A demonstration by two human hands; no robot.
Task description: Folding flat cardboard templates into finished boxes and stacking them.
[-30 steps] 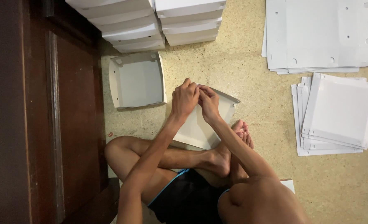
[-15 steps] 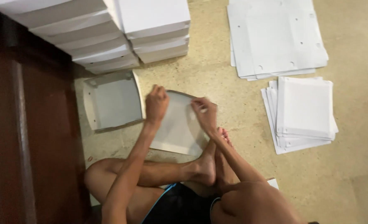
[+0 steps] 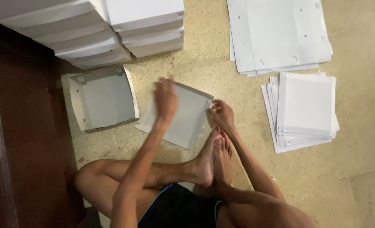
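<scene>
Since half a second ago my left hand [image 3: 166, 99] has slid from the sheet's far-left corner toward its middle; it is motion-blurred, fingers spread and flat over the card, so I read it as unclenched, gripping nothing. My right hand [image 3: 222, 115] has stayed at the sheet's right corner, fingertips pinching that edge.

White cardboard blank [image 3: 183, 116]: lies on the speckled floor [image 3: 204, 67] just ahead of my feet [image 3: 215, 158], turned at a slant, with narrow flaps creased up along its far and right edges. Surface plain, matte, slightly grey in shade.

Edges and room: folded tray [image 3: 103, 98] sits just beside the blank's left edge, a thin strip of floor between. Stacked finished boxes [image 3: 111, 29] stand beyond it. Dark wooden door [image 3: 18, 135] closes off the left side. Pile of creased blanks [image 3: 305, 109] and larger flat sheets [image 3: 280, 33] lie to the right, well apart, with bare floor between.
</scene>
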